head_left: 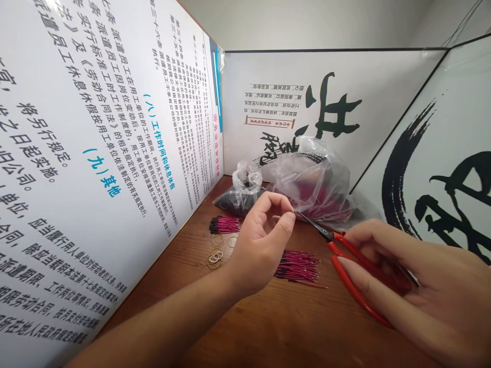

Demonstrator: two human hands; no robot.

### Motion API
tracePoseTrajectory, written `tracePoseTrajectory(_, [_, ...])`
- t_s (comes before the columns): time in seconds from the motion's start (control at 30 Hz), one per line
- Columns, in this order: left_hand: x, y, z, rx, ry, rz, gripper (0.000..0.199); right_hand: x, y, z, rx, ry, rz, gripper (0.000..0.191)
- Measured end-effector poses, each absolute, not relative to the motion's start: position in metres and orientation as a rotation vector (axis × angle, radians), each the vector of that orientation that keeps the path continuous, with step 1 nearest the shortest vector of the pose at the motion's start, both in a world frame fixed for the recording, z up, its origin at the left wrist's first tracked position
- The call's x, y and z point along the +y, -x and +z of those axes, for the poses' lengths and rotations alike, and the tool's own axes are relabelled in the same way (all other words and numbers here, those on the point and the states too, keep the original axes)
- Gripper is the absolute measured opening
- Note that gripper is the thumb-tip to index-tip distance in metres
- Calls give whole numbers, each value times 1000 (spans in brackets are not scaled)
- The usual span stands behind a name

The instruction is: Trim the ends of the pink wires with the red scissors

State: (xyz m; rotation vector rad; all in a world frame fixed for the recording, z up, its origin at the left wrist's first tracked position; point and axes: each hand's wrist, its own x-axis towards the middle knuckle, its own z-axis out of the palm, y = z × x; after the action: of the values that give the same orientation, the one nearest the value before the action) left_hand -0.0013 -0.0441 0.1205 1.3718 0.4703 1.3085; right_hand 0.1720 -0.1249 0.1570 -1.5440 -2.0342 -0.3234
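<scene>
My left hand (264,245) is raised over the wooden table, thumb and index finger pinched on a tiny metallic piece (292,210). My right hand (418,286) grips red-handled scissors (345,245), their dark tips pointing left and close to that tiny piece. Whether the tips touch it is too small to tell. Beneath and to the right of my left hand lies a pile of dark pink wires (299,267) with black parts. Another bundle of pink wires with black ends (224,225) lies farther back, to the left of that hand.
Rubber bands (215,256) lie on the wooden table (245,327) left of my left hand. Behind are a knotted clear bag with dark contents (240,197) and a larger plastic bag holding pink items (314,179). Printed panels (268,66) stand around the table.
</scene>
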Motion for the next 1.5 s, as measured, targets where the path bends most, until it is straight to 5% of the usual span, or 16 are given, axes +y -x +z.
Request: tracePoseTrajectory(1.5, [-45,-2,123,500,-1386,1292,7,-115,-187,155,-2175,1410,-355,16])
